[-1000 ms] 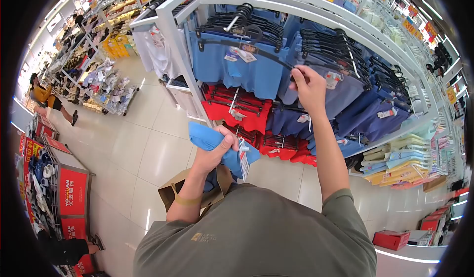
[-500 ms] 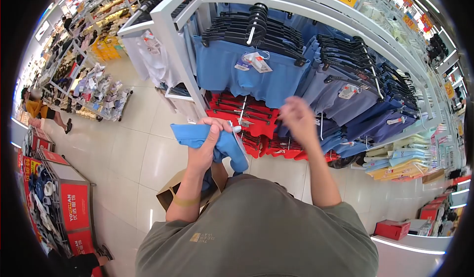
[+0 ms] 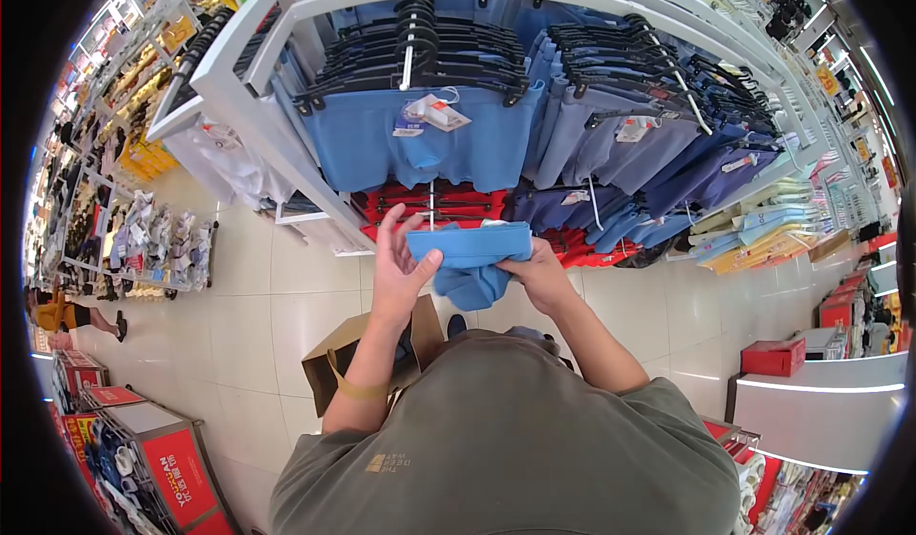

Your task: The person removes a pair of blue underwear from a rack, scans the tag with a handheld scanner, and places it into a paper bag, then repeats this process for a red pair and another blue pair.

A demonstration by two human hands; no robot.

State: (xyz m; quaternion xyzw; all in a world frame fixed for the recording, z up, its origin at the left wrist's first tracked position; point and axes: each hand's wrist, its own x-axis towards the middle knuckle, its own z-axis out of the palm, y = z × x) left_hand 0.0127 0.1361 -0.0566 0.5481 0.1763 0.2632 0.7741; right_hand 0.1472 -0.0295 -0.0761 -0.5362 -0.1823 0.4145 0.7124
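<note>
A pair of blue shorts, bunched up with its waistband stretched across the top, is held in front of my chest. My right hand pinches it at the right end, thumb in front. At the left end, my left hand has its fingers spread and raised, and its thumb touches or nearly touches the waistband. Just beyond hang blue shorts on black clip hangers, with paper tags on the front pair. Red garments hang below them, partly hidden by my hands.
A white metal rack frames the hanging clothes. An open brown cardboard box stands on the floor by my left forearm. Red-sided bins are at lower left, a red box at right. A person is at far left.
My right hand has come from the rack to grip the right end of the shorts. My left hand has loosened and spread its fingers. The view has shifted, and the rack sits further left.
</note>
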